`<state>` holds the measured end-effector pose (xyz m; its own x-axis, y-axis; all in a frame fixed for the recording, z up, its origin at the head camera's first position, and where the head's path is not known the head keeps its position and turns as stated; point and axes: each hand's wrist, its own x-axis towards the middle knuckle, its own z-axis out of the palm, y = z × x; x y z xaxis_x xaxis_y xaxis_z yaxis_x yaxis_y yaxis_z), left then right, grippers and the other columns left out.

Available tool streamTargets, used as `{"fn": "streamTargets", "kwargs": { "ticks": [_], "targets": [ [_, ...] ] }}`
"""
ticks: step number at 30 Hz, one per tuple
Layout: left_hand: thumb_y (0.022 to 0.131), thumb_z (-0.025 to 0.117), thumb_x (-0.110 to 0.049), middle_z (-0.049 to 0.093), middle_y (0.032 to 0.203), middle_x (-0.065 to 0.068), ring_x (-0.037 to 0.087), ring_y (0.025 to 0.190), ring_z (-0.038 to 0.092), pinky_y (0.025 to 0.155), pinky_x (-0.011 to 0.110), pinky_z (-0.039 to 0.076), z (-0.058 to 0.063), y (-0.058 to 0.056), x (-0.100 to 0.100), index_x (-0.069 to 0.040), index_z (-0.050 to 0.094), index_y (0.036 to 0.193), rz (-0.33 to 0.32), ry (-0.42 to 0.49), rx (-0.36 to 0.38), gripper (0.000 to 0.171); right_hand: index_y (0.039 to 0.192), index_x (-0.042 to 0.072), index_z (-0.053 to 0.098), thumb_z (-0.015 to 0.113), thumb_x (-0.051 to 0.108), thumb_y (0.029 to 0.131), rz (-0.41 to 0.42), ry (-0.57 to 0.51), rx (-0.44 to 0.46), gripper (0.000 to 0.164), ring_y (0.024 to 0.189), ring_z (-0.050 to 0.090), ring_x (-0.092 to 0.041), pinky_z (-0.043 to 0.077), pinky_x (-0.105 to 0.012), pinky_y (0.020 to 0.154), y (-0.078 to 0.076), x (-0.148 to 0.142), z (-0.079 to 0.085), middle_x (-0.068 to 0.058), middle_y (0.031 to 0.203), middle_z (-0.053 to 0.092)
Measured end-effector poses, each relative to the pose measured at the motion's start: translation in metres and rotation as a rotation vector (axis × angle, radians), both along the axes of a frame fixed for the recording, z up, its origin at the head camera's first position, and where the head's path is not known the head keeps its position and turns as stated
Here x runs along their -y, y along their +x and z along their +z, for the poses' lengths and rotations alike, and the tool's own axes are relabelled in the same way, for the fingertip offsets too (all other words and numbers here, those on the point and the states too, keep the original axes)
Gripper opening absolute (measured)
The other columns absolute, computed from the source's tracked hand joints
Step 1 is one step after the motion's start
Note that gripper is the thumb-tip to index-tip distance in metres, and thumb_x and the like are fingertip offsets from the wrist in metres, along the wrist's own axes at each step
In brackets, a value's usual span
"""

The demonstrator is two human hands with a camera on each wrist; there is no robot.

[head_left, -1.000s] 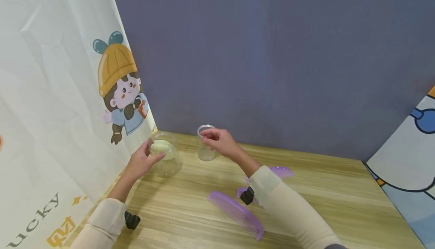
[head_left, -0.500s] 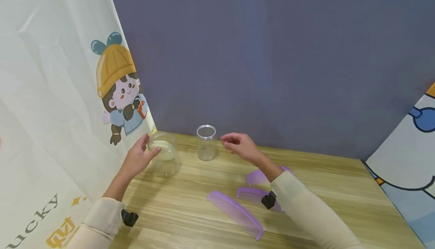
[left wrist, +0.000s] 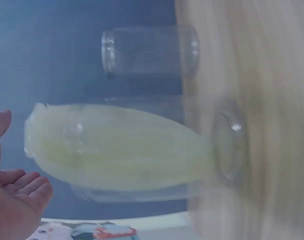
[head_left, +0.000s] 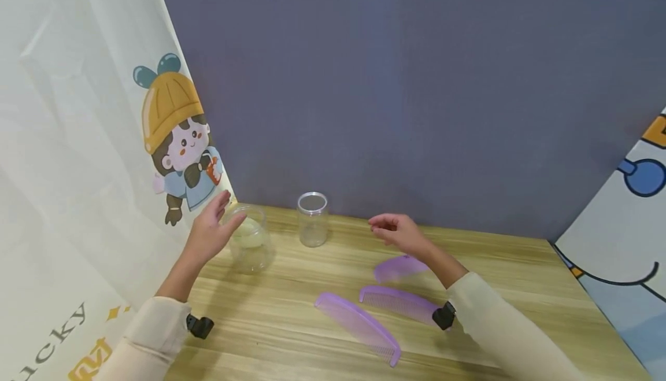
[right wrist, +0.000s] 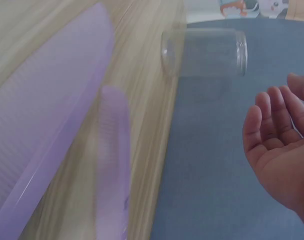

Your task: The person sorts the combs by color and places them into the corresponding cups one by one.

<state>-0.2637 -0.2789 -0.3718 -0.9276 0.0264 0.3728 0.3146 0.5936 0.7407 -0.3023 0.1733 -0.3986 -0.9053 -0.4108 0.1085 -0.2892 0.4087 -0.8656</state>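
We see a wood-grained surface (head_left: pixel 281 335) meeting a grey-blue backdrop (head_left: pixel 395 92), a white sheet (head_left: pixel 67 144) bearing a yellow-hatted cartoon figure (head_left: pixel 174 138) at left, and a printed panel (head_left: pixel 614 225) at right.

Left hand (head_left: pixel 207 235) and right hand (head_left: pixel 404 235) raised, apart.
Left thumb (head_left: pixel 236 222) stands clear of fingers (left wrist: pixel 35 194); right fingers (right wrist: pixel 252 127) curl loosely.

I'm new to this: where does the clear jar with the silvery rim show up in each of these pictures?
Head view: the clear jar stands upright just left of centre, below mid-height.
Left wrist view: the clear jar is at the top middle, appearing turned on its side.
Right wrist view: the clear jar is near the top, right of centre, also appearing sideways.
Shared landmark: the blue-grey wall behind it.
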Motion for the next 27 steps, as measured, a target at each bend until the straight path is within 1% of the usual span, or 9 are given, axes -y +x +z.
{"fn": "streamTargets", "kwargs": {
  "ticks": [4, 7, 9, 13, 16, 20, 23, 25, 27],
  "targets": [
    [0.100, 0.067, -0.031, 0.037, 0.160, 0.026, 0.045, 0.148, 0.037, 0.123, 0.052, 0.034, 0.012, -0.001, -0.013, 0.002, 0.031, 0.157, -0.017, 0.030, -0.048, 0.076, 0.130, 0.001, 0.066, 0.064, 0.020, 0.101, -0.015, 0.011, 0.007, 0.034, 0.090, 0.066, -0.006, 0.060, -0.025, 0.072, 0.002, -0.018, -0.008, -0.015, 0.116, 0.071],
    [0.100, 0.066, -0.033, 0.038, 0.160, 0.025, 0.043, 0.149, 0.037, 0.123, 0.051, 0.035, 0.019, -0.002, -0.024, 0.001, 0.032, 0.157, -0.041, 0.029, -0.047, 0.075, 0.131, 0.002, 0.065, 0.064, 0.022, 0.102, -0.018, 0.035, -0.008, 0.035, 0.091, 0.067, -0.006, 0.061, -0.025, 0.074, 0.003, -0.031, -0.009, -0.013, 0.116, 0.071],
    [0.100, 0.066, -0.035, 0.038, 0.161, 0.023, 0.042, 0.149, 0.038, 0.123, 0.050, 0.035, 0.023, -0.004, -0.032, 0.001, 0.032, 0.157, -0.058, 0.021, -0.038, 0.076, 0.131, 0.002, 0.065, 0.063, 0.022, 0.102, -0.015, 0.060, -0.040, 0.036, 0.094, 0.068, -0.010, 0.062, -0.029, 0.077, 0.003, -0.040, -0.010, -0.013, 0.116, 0.070],
    [0.099, 0.067, -0.035, 0.039, 0.161, 0.021, 0.038, 0.149, 0.038, 0.122, 0.049, 0.038, 0.027, -0.008, -0.048, -0.001, 0.034, 0.157, -0.093, 0.033, -0.025, 0.075, 0.134, 0.003, 0.064, 0.061, 0.021, 0.103, -0.018, 0.152, -0.093, 0.036, 0.106, 0.068, -0.025, 0.063, -0.042, 0.083, 0.000, -0.060, -0.012, -0.018, 0.123, 0.068],
    [0.098, 0.069, -0.032, 0.041, 0.160, 0.020, 0.037, 0.148, 0.041, 0.120, 0.049, 0.040, 0.027, -0.011, -0.061, -0.002, 0.037, 0.156, -0.114, 0.031, -0.027, 0.073, 0.135, 0.001, 0.063, 0.062, 0.018, 0.102, -0.016, 0.250, -0.113, 0.037, 0.110, 0.066, -0.033, 0.062, -0.043, 0.083, -0.001, -0.075, -0.016, -0.024, 0.130, 0.065],
    [0.097, 0.071, -0.032, 0.042, 0.159, 0.020, 0.037, 0.146, 0.044, 0.117, 0.049, 0.044, 0.025, -0.017, -0.075, -0.003, 0.038, 0.156, -0.122, 0.001, -0.012, 0.073, 0.135, -0.001, 0.063, 0.067, 0.015, 0.098, -0.015, 0.387, -0.156, 0.040, 0.109, 0.067, -0.034, 0.060, -0.039, 0.084, -0.001, -0.092, -0.026, -0.025, 0.133, 0.065],
    [0.097, 0.070, -0.039, 0.039, 0.160, 0.022, 0.041, 0.143, 0.047, 0.115, 0.050, 0.046, 0.021, -0.022, -0.083, -0.004, 0.034, 0.158, -0.127, -0.027, 0.046, 0.080, 0.134, -0.002, 0.064, 0.071, 0.014, 0.095, -0.005, 0.464, -0.188, 0.042, 0.107, 0.067, -0.036, 0.059, -0.043, 0.087, -0.001, -0.101, -0.035, -0.024, 0.130, 0.067],
    [0.096, 0.070, -0.044, 0.038, 0.160, 0.024, 0.044, 0.141, 0.048, 0.114, 0.053, 0.046, 0.017, -0.025, -0.088, -0.004, 0.029, 0.160, -0.137, -0.052, 0.096, 0.086, 0.133, -0.003, 0.064, 0.072, 0.014, 0.094, 0.005, 0.495, -0.192, 0.043, 0.107, 0.066, -0.038, 0.059, -0.046, 0.087, 0.001, -0.107, -0.040, -0.024, 0.129, 0.067],
    [0.095, 0.070, -0.045, 0.037, 0.160, 0.026, 0.047, 0.138, 0.049, 0.114, 0.055, 0.046, 0.013, -0.028, -0.094, -0.002, 0.024, 0.161, -0.139, -0.078, 0.140, 0.091, 0.132, -0.005, 0.064, 0.074, 0.013, 0.093, 0.013, 0.514, -0.196, 0.044, 0.108, 0.065, -0.041, 0.059, -0.049, 0.088, 0.003, -0.111, -0.044, -0.025, 0.128, 0.065]
  ]
}}
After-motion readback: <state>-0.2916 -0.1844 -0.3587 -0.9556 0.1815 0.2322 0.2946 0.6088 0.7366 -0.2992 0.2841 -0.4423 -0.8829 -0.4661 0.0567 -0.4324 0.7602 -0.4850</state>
